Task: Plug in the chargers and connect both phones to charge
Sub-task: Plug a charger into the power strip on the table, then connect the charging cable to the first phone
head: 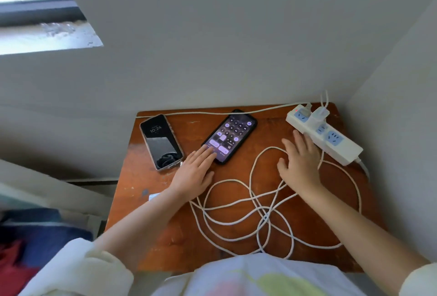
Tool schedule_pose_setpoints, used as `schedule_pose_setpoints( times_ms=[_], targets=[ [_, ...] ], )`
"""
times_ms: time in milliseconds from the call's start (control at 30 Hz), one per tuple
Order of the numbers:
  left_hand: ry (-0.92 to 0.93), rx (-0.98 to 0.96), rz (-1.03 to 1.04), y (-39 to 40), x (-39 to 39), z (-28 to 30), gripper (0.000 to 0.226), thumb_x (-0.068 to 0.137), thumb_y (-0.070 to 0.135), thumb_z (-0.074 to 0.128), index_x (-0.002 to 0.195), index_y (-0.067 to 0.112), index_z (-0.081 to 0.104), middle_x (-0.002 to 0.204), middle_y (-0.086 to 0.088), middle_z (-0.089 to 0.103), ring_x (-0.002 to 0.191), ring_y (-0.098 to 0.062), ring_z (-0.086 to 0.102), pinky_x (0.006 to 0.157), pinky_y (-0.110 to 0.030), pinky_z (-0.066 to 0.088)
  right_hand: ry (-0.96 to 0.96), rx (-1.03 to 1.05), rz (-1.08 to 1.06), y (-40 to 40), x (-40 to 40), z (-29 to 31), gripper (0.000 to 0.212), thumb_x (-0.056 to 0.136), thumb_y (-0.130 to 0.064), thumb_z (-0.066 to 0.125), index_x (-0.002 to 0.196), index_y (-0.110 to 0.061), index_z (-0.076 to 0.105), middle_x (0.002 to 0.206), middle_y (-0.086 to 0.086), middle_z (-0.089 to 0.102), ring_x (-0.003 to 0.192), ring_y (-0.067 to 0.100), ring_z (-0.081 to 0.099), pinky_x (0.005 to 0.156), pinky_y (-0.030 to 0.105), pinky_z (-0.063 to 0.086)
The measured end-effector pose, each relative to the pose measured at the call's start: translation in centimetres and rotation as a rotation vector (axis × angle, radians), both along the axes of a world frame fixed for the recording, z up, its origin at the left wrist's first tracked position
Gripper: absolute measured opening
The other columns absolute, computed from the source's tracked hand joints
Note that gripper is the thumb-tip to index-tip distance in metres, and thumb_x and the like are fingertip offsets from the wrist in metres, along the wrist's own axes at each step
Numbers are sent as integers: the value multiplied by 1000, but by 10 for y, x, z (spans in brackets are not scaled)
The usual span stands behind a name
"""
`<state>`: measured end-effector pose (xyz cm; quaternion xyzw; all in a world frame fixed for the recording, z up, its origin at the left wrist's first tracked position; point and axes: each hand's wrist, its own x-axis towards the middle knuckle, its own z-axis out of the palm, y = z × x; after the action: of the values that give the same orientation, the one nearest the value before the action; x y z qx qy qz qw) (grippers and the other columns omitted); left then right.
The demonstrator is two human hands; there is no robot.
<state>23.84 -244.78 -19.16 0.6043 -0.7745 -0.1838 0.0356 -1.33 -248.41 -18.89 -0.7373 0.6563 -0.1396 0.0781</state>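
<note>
Two phones lie on the wooden table (305, 229). The left phone (161, 141), in a clear case, shows a lock screen with the time. The dark phone (230, 136) shows a lit control panel. My left hand (196, 172) lies flat, its fingertips on the lower end of the dark phone's screen. My right hand (299, 161) rests open on the table over a white cable (238, 201), beside the white power strip (324, 133). Two white chargers (318, 114) sit plugged into the strip's far end. Whether a cable is in either phone is hidden.
Loops of white cable cover the middle and front of the table. Another white cord (212, 112) runs along the back edge by the wall. Walls close in the table at the back and right. A window (35, 7) is at upper left, with fabric (35, 236) at lower left.
</note>
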Motion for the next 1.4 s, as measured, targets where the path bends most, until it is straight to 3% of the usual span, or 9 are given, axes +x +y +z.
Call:
schedule_pose_setpoints(
  times_ms=[167,400,533,600,700,867,1067,1233,1400],
  targets=[
    [44,-60,129,23,27,10,43,95,21,47,137,12,40,150,-7,33,144,-22,20,116,-36,21,-74,-47,393,37,26,-7,21,71,-13,64,88,-4,70,97,16,72,101,38,63,82,60,50],
    [-13,-52,214,69,56,3,43,92,32,40,130,14,51,143,-9,45,140,-27,30,114,-39,21,-22,86,702,69,26,-17,39,69,-46,53,87,-17,72,87,0,73,85,19,68,78,37,51],
    [-97,62,258,82,66,0,104,68,80,-12,140,21,35,153,0,28,145,-18,14,110,-25,-2,-73,79,697,75,32,-21,20,56,-16,86,71,-15,73,79,4,71,80,23,67,72,39,55],
    [-121,81,244,84,71,-2,123,54,80,-30,140,20,34,153,0,27,145,-19,13,110,-26,-3,-77,82,680,74,35,-20,17,55,-7,85,64,-13,73,77,6,71,78,25,66,71,39,54],
    [-106,51,207,82,73,-1,117,62,79,-24,138,16,40,150,-5,34,144,-23,18,110,-29,0,-43,93,662,76,38,-15,3,62,-15,70,62,-13,72,81,7,72,83,27,67,74,45,55],
    [-98,58,87,76,84,-4,109,69,76,-18,134,15,46,148,-5,39,143,-24,22,110,-34,0,102,153,630,83,47,-10,33,71,-44,48,61,-24,71,94,1,74,98,23,66,84,51,48],
    [-82,151,-88,71,100,1,104,67,78,-12,142,21,31,154,2,24,146,-17,8,108,-30,-12,143,70,530,97,76,-4,17,53,-19,88,52,-18,71,87,4,75,92,27,68,82,53,49],
    [-60,184,-241,69,108,9,52,96,38,38,143,20,27,156,2,19,146,-14,4,108,-26,-13,211,177,305,107,92,0,22,45,-20,91,53,-13,72,87,10,75,92,32,68,81,55,49],
    [-41,209,-336,68,120,10,56,95,45,32,145,23,19,157,6,13,145,-8,-1,109,-19,-10,22,173,216,108,121,14,12,65,-15,81,65,-7,72,90,12,74,92,31,67,82,45,51]
  ],
)
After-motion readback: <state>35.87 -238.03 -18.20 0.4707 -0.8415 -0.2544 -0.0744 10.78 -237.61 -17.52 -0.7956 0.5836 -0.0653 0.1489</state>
